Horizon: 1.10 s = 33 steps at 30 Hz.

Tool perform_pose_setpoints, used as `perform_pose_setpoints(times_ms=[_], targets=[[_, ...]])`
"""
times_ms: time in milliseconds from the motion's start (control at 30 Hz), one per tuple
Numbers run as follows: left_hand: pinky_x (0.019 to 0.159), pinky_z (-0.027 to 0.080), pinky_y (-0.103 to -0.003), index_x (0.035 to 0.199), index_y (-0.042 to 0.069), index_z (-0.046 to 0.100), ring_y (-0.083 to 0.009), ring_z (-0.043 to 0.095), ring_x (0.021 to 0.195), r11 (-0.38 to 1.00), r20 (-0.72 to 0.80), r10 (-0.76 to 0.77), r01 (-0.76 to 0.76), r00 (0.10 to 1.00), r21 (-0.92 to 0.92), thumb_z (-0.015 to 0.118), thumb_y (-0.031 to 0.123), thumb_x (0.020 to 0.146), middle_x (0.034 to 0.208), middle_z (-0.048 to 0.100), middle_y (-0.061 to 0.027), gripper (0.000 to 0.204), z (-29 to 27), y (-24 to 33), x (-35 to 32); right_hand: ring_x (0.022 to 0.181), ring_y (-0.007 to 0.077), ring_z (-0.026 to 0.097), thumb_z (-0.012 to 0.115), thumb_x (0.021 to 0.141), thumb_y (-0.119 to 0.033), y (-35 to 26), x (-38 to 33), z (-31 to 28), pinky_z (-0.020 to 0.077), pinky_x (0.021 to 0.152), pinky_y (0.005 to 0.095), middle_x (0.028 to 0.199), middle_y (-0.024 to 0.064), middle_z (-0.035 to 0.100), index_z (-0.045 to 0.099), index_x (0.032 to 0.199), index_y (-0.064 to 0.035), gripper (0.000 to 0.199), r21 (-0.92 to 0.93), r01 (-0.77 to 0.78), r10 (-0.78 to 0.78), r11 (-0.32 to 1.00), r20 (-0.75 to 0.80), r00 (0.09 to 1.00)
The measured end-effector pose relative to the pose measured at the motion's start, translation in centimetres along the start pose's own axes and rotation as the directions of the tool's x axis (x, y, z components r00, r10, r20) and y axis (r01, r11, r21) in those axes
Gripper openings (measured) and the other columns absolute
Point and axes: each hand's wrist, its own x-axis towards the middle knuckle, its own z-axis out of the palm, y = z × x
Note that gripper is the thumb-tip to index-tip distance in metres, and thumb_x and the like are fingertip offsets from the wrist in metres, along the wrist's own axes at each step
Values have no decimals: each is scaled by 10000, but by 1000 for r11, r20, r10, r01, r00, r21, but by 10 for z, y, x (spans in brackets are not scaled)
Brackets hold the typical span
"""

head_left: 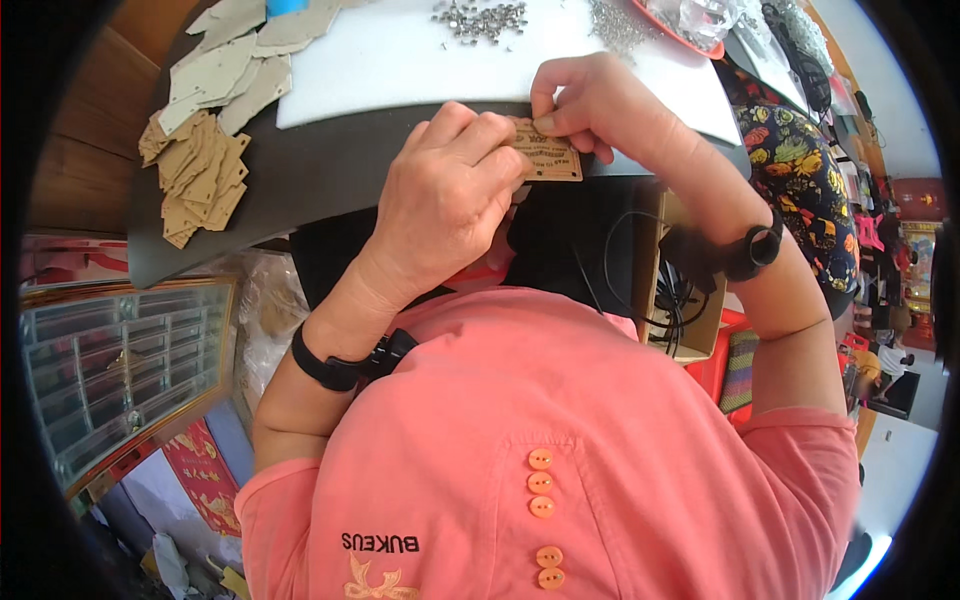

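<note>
A small brown printed card point(556, 164) is held between my two hands at the near edge of the dark table. My left hand point(448, 190) is closed at the card's left side, with its fingertips partly hidden. At the card's top edge, my right hand point(600, 105) pinches with thumb and forefinger; whether a tiny part sits under those fingertips I cannot tell. Small dark spots show at the card's lower corners. Each of my wrists wears a black band.
On the dark table point(330, 165), brown cards point(200, 175) lie piled at the left below grey cards point(215, 75). Small metal pieces point(480, 20) are scattered over a white sheet point(370, 70). A red tray point(690, 35) is at the far right. Cables fill a cardboard box point(695, 345) below.
</note>
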Motion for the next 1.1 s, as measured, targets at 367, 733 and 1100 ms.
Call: perform_pose_setpoints(times_ms=[367,733,1100], targets=[[791,504,-374,915,47,666,-268,577,925,999,-6,-47,47,999,8,697,29,772,1017,645,-59,147,-5,-3,-7,486,162,608,675,776,-170,-19,25,-13,486,476,292,585,72,626,684,824,-83,100,-265,-7,-31,964,-139,990],[778,502,-387,932,46,659,-284,566,919,999,2,-43,43,999,-14,679,0,750,1015,609,-84,189,-7,-2,-7,521,179,620,672,771,-206,-4,72,-4,493,569,362,624,60,637,696,847,-107,127,-554,167,-353,816,-247,903],[733,506,-380,919,14,641,-279,575,900,1000,-24,-28,28,999,-12,689,-15,749,1008,615,-89,179,-7,-8,-13,484,79,530,635,799,-63,-23,37,-7,401,405,252,609,22,584,630,778,-26,43,-107,92,-89,990,28,996]])
